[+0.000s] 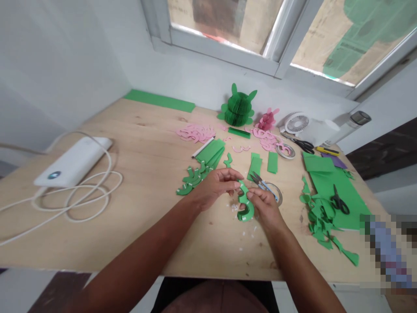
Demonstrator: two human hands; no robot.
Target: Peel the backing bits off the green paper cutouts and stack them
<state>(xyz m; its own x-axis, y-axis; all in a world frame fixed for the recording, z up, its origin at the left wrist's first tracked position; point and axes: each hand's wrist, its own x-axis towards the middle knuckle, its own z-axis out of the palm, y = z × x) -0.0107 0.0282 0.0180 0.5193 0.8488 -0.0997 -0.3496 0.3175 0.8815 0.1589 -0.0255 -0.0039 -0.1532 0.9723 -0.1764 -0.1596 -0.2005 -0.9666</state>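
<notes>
A curved green paper cut-out [245, 206] is held over the wooden table [140, 217] between both hands. My left hand [216, 184] pinches its upper end with fingers closed. My right hand [265, 206] grips its right side, fingers curled round it. Small white paper bits [243, 226] lie on the table under the hands. A pile of similar green cut-outs [193, 178] lies just left of my left hand. Small scissors [260, 182] and a tape roll [275, 191] lie right behind my right hand.
A white power bank [73, 161] with coiled cable [81, 195] sits at the left. Green paper sheets and scraps [329, 204] with black scissors [340, 202] lie at the right. Pink cut-outs [195, 132], a green honeycomb paper figure [239, 108], a pink one [267, 121] and a small fan [296, 123] stand at the back.
</notes>
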